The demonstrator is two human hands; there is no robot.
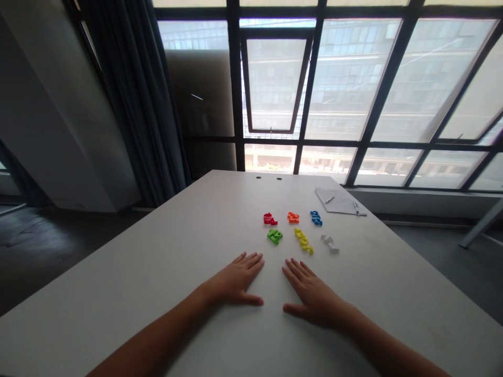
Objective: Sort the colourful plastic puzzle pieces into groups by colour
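It was an office-like work room on an upper floor. A long white laminate table (157, 262) with two round cable holes (258, 177) stood before a wall of black-framed windows (349, 78) facing a multi-storey building (428, 68). A dark blue floor-length curtain (137, 94) hung beside a pale grey column (58, 120), and a white paper sheet (334, 201) and a slim pen (357, 209) lay on the table.

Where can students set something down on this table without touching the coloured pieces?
The white table is bare left of the red piece and green piece, beside the left hand. Another patch lies right of the white piece, beside the right hand. Crowded: among the pieces, up to the paper sheet.
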